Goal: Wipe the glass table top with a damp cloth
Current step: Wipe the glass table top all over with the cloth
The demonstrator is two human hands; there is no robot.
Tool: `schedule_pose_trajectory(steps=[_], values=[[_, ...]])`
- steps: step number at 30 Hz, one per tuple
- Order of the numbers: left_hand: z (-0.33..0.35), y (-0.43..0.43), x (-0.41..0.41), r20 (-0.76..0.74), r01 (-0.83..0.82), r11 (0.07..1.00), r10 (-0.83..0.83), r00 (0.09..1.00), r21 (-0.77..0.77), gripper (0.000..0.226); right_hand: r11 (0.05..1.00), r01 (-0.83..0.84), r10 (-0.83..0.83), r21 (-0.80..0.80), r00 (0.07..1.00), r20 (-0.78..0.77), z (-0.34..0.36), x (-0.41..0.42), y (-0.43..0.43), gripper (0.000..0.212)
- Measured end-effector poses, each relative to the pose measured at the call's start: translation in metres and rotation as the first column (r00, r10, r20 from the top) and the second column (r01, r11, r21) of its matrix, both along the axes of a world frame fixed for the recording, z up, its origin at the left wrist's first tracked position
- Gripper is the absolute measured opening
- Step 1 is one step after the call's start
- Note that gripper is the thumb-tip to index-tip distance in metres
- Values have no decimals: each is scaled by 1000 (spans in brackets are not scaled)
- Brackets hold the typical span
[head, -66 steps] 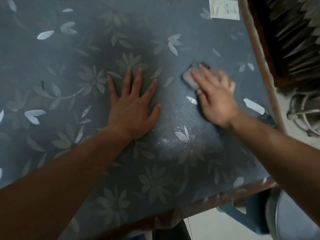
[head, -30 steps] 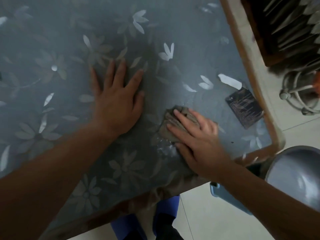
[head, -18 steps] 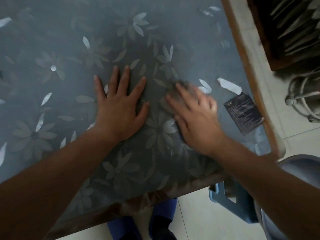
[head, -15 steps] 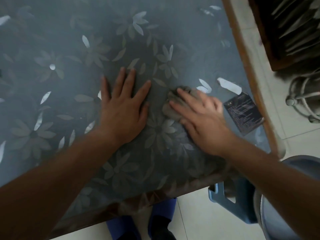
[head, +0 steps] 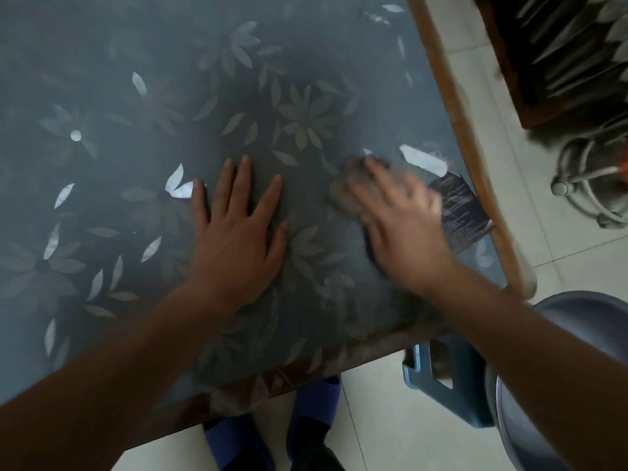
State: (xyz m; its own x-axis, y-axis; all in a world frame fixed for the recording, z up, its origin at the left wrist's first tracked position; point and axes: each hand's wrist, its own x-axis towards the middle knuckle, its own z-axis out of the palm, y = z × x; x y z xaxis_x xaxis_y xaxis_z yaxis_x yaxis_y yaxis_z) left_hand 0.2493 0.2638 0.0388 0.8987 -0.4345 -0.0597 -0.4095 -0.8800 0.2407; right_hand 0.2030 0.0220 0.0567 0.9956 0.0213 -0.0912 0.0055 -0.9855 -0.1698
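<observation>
- Our left hand (head: 238,239) lay flat on the glass table top (head: 136,45), palm down, fingers straight and spread, holding nothing.
- Our right hand (head: 401,226) was blurred, but its fingers looked stretched out rather than curled, pressing down on the cloth (head: 341,193).
- The cloth was a small grey wad on the glass, showing only at the fingertips of our right hand; the rest of it was hidden under the palm.
- It sat to the right of our left hand, apart from it, and near the table's right-hand edge.
- The glass showed a pattern of pale flowers and leaves on a dark blue-grey ground.
- A dark card (head: 462,212) with fine print lay just beside our right hand, close to the wooden rim (head: 452,107); we could not tell whether it was on the glass or under it.
- A white patch (head: 423,161) showed just beyond the card, near the same rim.
- Below the near edge of the table, blue slippers (head: 238,443) stood on the pale tiled floor (head: 390,419).
- A blue plastic stool (head: 441,379) stood by the table's near right corner, partly hidden by our right forearm.
- A grey metal stand (head: 584,185) stood on the floor well off to the right.
</observation>
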Motion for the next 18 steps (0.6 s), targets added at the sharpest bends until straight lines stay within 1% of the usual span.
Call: schedule_pose_trajectory(steps=[2,3,4,5,7,8,9,10,11,13,14,15,16,18], values=[[1,5,-7,-3,-3,1000,3,1000,-2,60,986,159,-160,54,987,21,3,16,-5,54],[2,9,-10,-2,-8,1000,8,1000,-1,59,981,181,-183,70,983,33,3,12,0,54],[3,12,-14,-2,-14,1000,14,1000,1,58,987,147,-150,71,988,45,1,-1,9,55],[4,16,-18,-2,-19,1000,19,1000,7,58,997,53,-56,64,997,47,-3,-19,19,56],[5,24,-28,-1,-17,1000,17,1000,18,59,980,-193,191,45,981,38,-7,-60,29,58],[5,27,-32,0,-14,1000,14,1000,22,60,965,-262,261,25,965,24,-7,-71,24,60],[6,30,-35,-1,-11,1000,11,1000,28,60,966,-257,257,13,966,17,-6,-73,11,63],[5,33,-38,-6,-8,999,8,1000,35,61,987,-161,161,17,987,13,-4,-69,-4,64],[5,36,-40,-12,-3,999,3,1000,42,61,999,-7,7,38,1000,5,-1,-62,-17,63],[5,40,-45,-16,9,999,-8,1000,46,62,961,270,-271,61,963,5,5,-51,-27,55],[5,42,-47,-13,15,999,-15,1000,44,62,936,347,-348,54,937,18,5,-50,-19,53],[4,43,-47,-9,18,999,-18,1000,38,62,923,382,-384,50,923,22,5,-52,-5,54],[4,44,-48,-9,20,999,-19,1000,31,62,925,376,-378,60,926,15,3,-57,13,56],[5,47,-49,-14,28,999,-28,1000,22,61,965,251,-252,77,968,-3,1,-78,46,60]])
